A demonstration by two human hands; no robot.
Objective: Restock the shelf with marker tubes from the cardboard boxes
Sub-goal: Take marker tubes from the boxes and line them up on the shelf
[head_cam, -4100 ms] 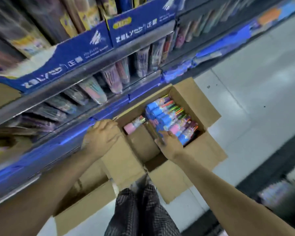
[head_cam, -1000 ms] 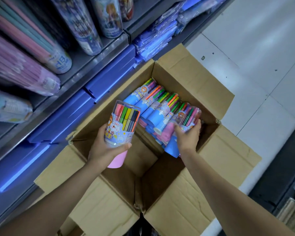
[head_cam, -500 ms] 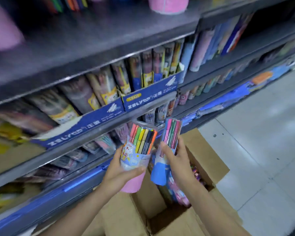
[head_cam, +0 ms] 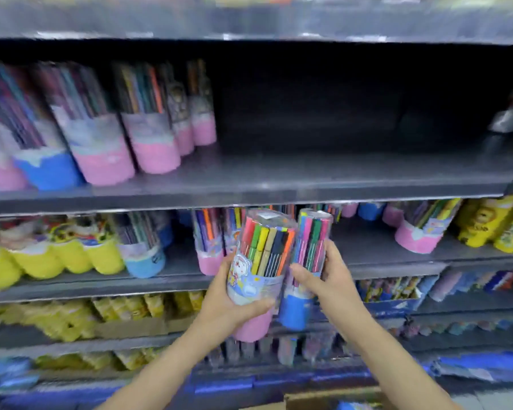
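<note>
Gripping a pink-based tube, the left hand is raised before the shelf. A blue-based tube is clasped by the right hand, touching the first. More tubes are stood at the shelf's left end.

Honestly can't read a single word here, it's all motion blur. The pink-based marker tube just shows a cartoon bear print, no legible text or numbers.
</note>
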